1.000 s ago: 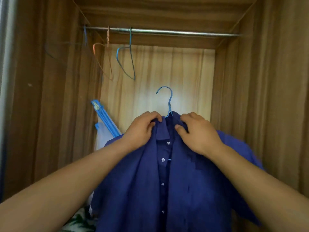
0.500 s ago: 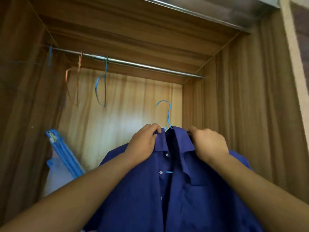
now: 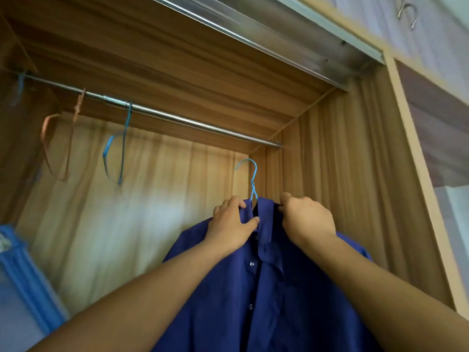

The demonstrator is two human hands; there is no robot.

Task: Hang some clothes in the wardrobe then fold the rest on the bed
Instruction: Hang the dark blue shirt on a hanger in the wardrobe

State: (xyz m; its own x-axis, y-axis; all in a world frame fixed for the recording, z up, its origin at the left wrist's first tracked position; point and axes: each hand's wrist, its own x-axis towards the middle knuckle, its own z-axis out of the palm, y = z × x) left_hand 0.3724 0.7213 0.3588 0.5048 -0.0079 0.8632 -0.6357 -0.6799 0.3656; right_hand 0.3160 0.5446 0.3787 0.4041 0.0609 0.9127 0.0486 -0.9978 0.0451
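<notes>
A dark blue button-up shirt (image 3: 253, 288) hangs on a light blue wire hanger (image 3: 251, 179), whose hook sticks up above the collar. My left hand (image 3: 231, 224) pinches the left side of the collar. My right hand (image 3: 307, 222) grips the right side of the collar and shoulder. The hook is below the metal wardrobe rail (image 3: 177, 118), near the rail's right end, and does not touch it. The rest of the hanger is hidden inside the shirt.
On the rail hang an empty blue wire hanger (image 3: 119, 148) and an orange one (image 3: 58, 143) to the left. A blue-edged bag (image 3: 22, 275) leans at the lower left. The wardrobe's wooden right wall (image 3: 355, 186) is close beside the shirt.
Both hands have lifted the shirt and hanger upward and to the right, toward the rail's right end. My view has tilted up, showing the wardrobe's top track.
</notes>
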